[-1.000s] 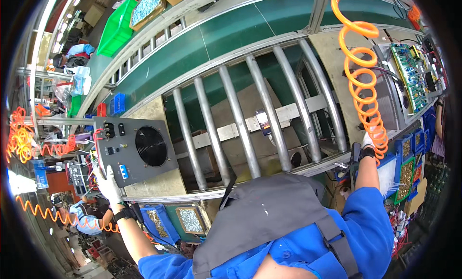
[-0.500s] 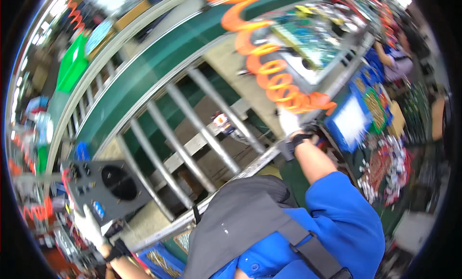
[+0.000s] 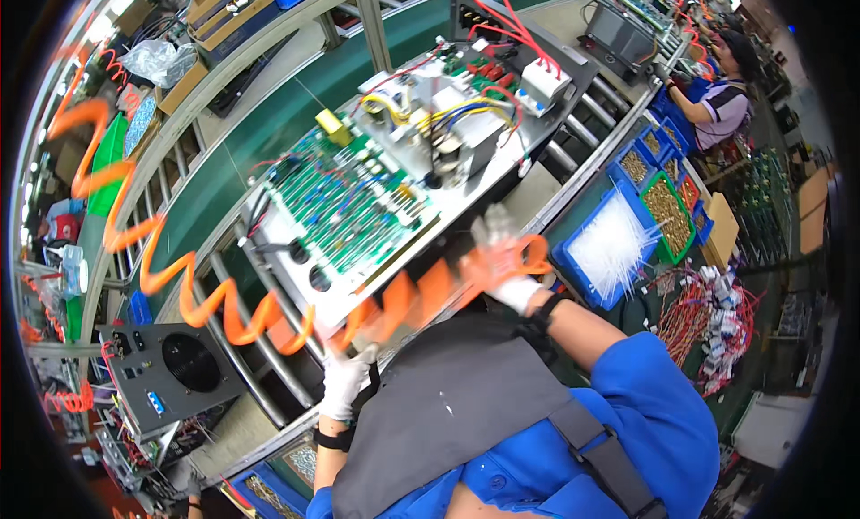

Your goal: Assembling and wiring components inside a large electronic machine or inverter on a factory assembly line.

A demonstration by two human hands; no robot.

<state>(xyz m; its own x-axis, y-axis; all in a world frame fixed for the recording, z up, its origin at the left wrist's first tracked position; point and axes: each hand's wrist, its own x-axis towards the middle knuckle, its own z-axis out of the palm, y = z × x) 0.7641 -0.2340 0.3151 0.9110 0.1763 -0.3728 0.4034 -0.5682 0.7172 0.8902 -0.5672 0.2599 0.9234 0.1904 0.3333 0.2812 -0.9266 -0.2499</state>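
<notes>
In front of me, on the roller conveyor, lies a metal chassis tray (image 3: 412, 250) carrying a green circuit board (image 3: 345, 205), a second board section and wiring. An orange coiled hose (image 3: 228, 308) stretches from the upper left along the tray's near edge. My left hand (image 3: 343, 382), white-gloved, is at the tray's near left corner beside the hose; its fingers are curled, and what they hold is hidden. My right hand (image 3: 506, 273), also gloved and somewhat blurred, is at the near right edge with fingers extended. The hose passes across its palm.
At left sits a dark panel with a round fan opening (image 3: 191, 358); another person's gloved hand (image 3: 190, 486) is below it. Right of me are a blue bin of white ties (image 3: 609, 246), a green bin of small parts (image 3: 667, 214) and bundled wires (image 3: 708, 317). A co-worker (image 3: 721, 107) stands farther right.
The chassis tray has moved left along the conveyor to in front of me. My left hand has left the fan panel and come right. The orange hose now stretches leftward.
</notes>
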